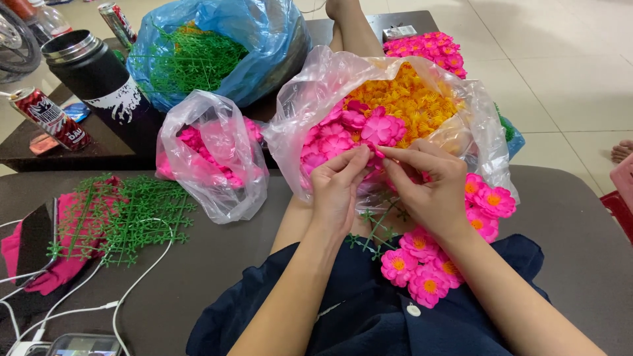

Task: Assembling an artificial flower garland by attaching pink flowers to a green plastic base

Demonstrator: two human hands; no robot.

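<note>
**Both hands pinch one pink petal over the lap bag**

We see a pink fabric petal (pixel 374 150) nipped between left hand (pixel 336 188) and right hand (pixel 428 188), fingertips closed narrow on it, likely for fine control. It is small, bright and ruffled. The clear bag of pink and yellow petals (pixel 310 99) gapes at 12 o'clock; a green plastic stem (pixel 376 231) at 6; finished pink flowers (pixel 425 273) at 5.
</note>
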